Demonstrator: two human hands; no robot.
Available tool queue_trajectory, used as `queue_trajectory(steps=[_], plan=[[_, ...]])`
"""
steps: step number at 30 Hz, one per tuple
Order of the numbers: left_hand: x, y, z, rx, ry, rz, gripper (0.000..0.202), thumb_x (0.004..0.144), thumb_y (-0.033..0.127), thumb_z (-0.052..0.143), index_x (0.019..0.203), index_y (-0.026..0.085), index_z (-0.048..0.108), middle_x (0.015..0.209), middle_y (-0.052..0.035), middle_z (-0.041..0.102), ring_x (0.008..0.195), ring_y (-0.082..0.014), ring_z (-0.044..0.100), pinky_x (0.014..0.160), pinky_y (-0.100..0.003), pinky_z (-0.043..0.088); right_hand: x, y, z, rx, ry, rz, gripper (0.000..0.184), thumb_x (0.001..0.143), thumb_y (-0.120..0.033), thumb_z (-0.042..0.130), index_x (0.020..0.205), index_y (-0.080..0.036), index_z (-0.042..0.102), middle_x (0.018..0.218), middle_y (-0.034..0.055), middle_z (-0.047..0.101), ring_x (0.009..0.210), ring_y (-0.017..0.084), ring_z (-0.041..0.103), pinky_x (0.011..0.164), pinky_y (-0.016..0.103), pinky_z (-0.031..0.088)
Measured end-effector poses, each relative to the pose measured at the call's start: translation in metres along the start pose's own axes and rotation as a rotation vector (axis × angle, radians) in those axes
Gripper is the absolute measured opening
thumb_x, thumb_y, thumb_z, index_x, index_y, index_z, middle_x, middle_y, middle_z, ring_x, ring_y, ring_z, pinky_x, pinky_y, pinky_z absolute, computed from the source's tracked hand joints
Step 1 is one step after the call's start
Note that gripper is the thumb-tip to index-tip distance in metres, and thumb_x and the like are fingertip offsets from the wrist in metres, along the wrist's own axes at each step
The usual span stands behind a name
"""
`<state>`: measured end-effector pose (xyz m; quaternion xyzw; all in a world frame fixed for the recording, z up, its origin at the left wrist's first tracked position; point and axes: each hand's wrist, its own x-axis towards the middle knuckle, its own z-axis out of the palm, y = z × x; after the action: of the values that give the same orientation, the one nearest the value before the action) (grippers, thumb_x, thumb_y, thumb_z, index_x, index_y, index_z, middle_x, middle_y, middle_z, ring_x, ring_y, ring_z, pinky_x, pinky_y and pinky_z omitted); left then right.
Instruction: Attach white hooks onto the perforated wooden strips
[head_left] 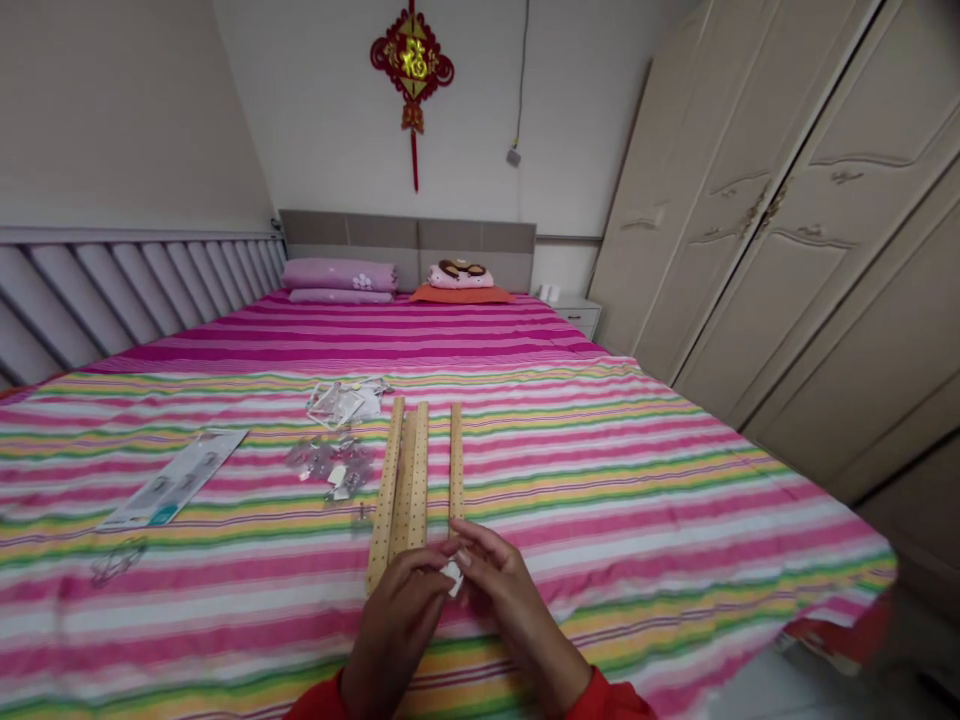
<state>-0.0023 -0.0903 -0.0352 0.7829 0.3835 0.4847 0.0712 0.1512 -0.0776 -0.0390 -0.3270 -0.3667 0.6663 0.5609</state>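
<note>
Both my hands meet low in the middle of the head view, over the striped bedsheet (675,520). Between their fingertips is a small white piece (453,577), too small to name. My left hand (401,615) pinches it from the left, and my right hand (506,590) closes on it from the right. Just beyond the fingers lie wooden strips with rows of small holes: a group of strips (421,460) to the left and a single strip (456,460) to the right. The near ends of some are hidden behind my hands.
Left of the strips are small clear plastic bags (334,462) with little parts, and a pile of white and clear packaging (345,402). A flat blister pack (180,478) and a thin looped wire-like item (120,560) lie further left. Folded bedding (341,275) rests by the headboard; a wardrobe (750,230) stands right.
</note>
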Motion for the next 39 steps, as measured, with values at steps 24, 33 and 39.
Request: queue_trajectory(steps=[24, 33, 39], plan=[[0.034, -0.021, 0.042, -0.87, 0.09, -1.049, 0.034, 0.056, 0.037, 0.079, 0.076, 0.014, 0.065, 0.067, -0.0018, 0.069, 0.061, -0.0116, 0.062, 0.061, -0.023, 0.049, 0.02, 0.011, -0.011, -0.072, 0.227, -0.095, 0.029, 0.065, -0.042, 0.077, 0.073, -0.017, 0.065, 0.061, -0.0002, 0.067, 0.054, 0.013, 0.061, 0.054, 0.024, 0.049], [0.05, -0.049, 0.058, -0.705, 0.014, -1.005, 0.033, 0.06, 0.038, 0.074, 0.081, 0.013, 0.07, 0.072, -0.004, 0.07, 0.065, -0.013, 0.061, 0.059, -0.023, 0.046, 0.054, 0.013, -0.029, -0.059, 0.215, -0.007, 0.029, 0.059, -0.036, 0.081, 0.069, -0.013, 0.066, 0.05, -0.0003, 0.065, 0.043, 0.009, 0.057, 0.045, 0.019, 0.046], [0.054, -0.06, 0.066, -0.642, 0.012, -0.973, 0.03, 0.058, 0.033, 0.071, 0.081, 0.012, 0.07, 0.073, -0.0056, 0.072, 0.069, -0.0168, 0.064, 0.064, -0.027, 0.049, 0.073, 0.022, -0.039, -0.076, 0.242, 0.016, 0.028, 0.055, -0.034, 0.08, 0.065, -0.013, 0.064, 0.049, -0.0004, 0.065, 0.037, 0.009, 0.055, 0.037, 0.019, 0.045]])
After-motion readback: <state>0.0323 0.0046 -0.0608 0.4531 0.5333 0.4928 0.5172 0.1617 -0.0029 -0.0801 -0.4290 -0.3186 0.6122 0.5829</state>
